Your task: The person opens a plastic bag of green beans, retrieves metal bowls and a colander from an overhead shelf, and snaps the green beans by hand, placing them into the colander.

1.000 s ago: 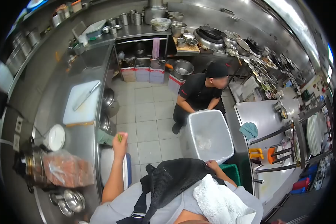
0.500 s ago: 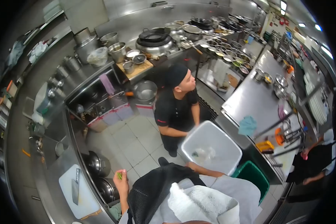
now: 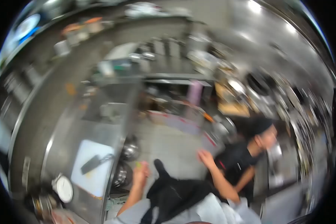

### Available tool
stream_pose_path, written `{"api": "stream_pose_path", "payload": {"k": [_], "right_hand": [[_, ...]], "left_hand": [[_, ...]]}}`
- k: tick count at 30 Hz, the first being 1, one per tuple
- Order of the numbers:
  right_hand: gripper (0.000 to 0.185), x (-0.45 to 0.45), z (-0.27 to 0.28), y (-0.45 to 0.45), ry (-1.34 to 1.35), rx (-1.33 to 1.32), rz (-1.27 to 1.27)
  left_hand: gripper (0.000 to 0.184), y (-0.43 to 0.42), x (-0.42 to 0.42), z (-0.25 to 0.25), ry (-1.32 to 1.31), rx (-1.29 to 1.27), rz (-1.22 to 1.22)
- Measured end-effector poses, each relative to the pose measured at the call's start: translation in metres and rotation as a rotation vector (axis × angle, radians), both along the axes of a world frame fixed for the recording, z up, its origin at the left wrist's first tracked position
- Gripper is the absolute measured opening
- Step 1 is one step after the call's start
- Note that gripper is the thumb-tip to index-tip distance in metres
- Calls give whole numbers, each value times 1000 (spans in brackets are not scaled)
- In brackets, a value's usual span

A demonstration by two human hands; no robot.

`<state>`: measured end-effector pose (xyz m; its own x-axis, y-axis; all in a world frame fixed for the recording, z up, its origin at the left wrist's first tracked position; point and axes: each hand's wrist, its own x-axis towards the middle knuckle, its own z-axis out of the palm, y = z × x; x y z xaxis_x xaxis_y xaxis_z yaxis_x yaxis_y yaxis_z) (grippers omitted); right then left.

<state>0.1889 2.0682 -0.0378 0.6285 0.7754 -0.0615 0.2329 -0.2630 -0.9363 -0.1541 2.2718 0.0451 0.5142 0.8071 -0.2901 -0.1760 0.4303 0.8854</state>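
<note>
Green piece [image 3: 139, 164], small and too blurred to identify, sits at the fingertips of the left hand [image 3: 141, 174], which is closed around it in what looks like a pinch, off the surface [image 3: 61, 143] and just beyond its right edge. A light, steady grip with the fingertips should suit something so small; squeezing might crush it, and a loose hold might let it drop to the floor [image 3: 170, 149]. The right hand [image 3: 206, 158] is raised well apart from the left, nearer the other person [image 3: 233, 158]; nothing shows in it, but blur hides whether its fingers are released or clenched. Near the surface's right edge lies a white cutting board [image 3: 95, 177], with a broad knife [image 3: 90, 164] across it, handle toward that edge. That handle calls for care if the left arm swings over the board. Metal pots [image 3: 130, 148] stand below the same edge, close to the left hand. Toward the surface's near end is a round white dish [image 3: 65, 189]. On the right side, the other person, in dark clothes, takes up space close to the right arm, so wide movements there risk a bump.
</note>
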Motion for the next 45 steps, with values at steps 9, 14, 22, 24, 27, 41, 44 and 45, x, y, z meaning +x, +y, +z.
{"api": "stream_pose_path", "payload": {"k": [9,14,22,24,27,41,44,45], "right_hand": [[29,25,-122,163,335,-286,177],[24,124,-64,267,-287,-359,352],[20,196,45,505,-108,-22,99],[21,210,38,567,-14,69,75],[25,233,43,664,176,243,117],[25,296,398,1235,-145,810,867],[25,258,566,1286,-265,1100,925],[26,248,612,1309,-341,1244,910]], "left_hand": [[28,232,84,-49,-725,-700,72],[22,382,127,0,-872,-632,67],[18,521,134,49,-818,-521,218],[18,543,128,40,-799,-492,271],[17,575,117,11,-789,-410,420],[33,623,191,124,-582,-12,1367],[37,614,200,133,-697,59,1495],[38,609,195,134,-765,89,1517]]}}
